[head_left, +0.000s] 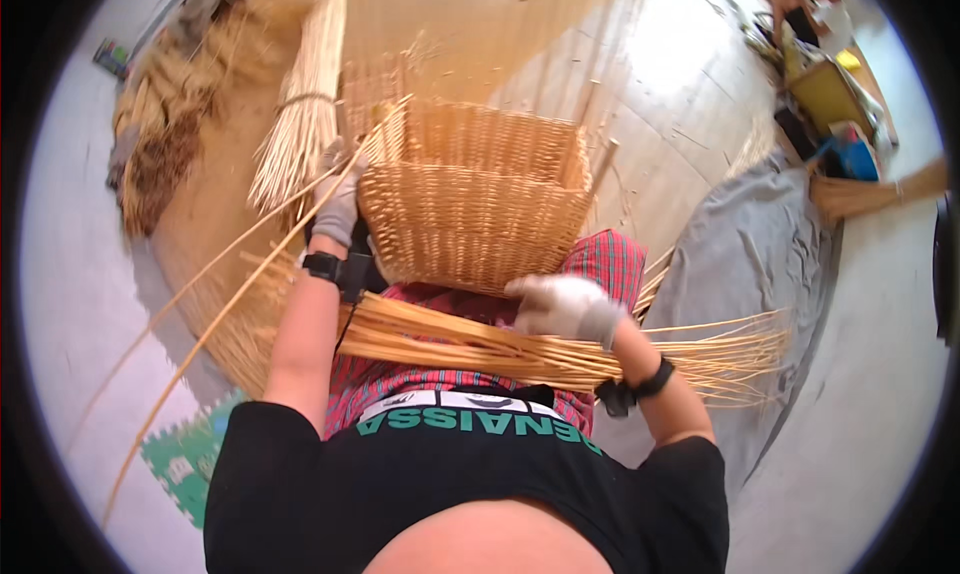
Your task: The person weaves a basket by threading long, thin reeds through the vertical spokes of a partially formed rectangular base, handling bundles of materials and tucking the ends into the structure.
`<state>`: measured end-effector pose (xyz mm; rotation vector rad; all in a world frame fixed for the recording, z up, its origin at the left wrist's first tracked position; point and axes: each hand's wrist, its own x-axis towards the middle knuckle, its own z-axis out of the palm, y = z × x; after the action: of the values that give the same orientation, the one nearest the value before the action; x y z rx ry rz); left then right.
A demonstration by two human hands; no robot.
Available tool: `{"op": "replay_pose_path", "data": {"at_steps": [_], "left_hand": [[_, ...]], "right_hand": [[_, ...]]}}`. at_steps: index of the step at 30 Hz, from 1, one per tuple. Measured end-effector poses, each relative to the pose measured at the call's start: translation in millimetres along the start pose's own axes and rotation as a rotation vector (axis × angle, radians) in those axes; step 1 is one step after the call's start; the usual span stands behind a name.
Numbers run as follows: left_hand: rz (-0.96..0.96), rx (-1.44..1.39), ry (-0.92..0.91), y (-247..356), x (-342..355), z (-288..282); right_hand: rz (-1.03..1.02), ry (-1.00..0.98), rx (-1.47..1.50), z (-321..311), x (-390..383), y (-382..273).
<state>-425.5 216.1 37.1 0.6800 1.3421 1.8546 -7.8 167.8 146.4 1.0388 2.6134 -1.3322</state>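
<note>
A woven wicker basket (475, 219), open at the top and squarish, rests tilted on my lap. My left hand (340, 199), in a grey work glove, is closed at the basket's left side around long pale wicker rods (255, 274). These rods run from the basket's left rim down past my left arm. My right hand (565, 306), in a white glove and blurred by motion, is by the basket's lower near edge. Its fingers look stretched out, and I see nothing in them. Beneath it, a loose bundle of wicker rods (450, 336) lies across my thighs.
A tied bundle of peeled rods (305, 124) lies beyond my left hand, with brown plant material (165, 149) farther left. Upright stakes (603, 169) stick out at the basket's right corner. Grey cloth (745, 254) covers the floor at right. Another person (830, 19) sits far right.
</note>
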Motion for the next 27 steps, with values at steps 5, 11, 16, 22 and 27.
{"op": "replay_pose_path", "data": {"at_steps": [5, 11, 16, 22, 27], "left_hand": [[0.163, 0.596, 0.147, -49.0, -56.7, 3.4], [-0.122, 0.819, -0.909, 52.6, -147.8, 64.9], [0.456, 1.367, -0.938, 70.8, -130.5, 87.2], [0.339, 0.57, -0.763, 47.8, -123.2, 131.7], [-0.379, 0.304, -1.344, 16.0, -150.2, 170.1]], "right_hand": [[0.115, -0.022, -0.208, 48.6, -7.5, -26.2], [0.01, 0.201, -0.211, 59.7, -8.1, 7.7], [0.203, 1.082, -0.721, -11.2, -61.3, 66.2], [-0.012, 0.931, 0.931, -16.5, -66.3, 35.0], [-0.358, 0.777, 1.102, -21.1, -31.1, 19.6]]}}
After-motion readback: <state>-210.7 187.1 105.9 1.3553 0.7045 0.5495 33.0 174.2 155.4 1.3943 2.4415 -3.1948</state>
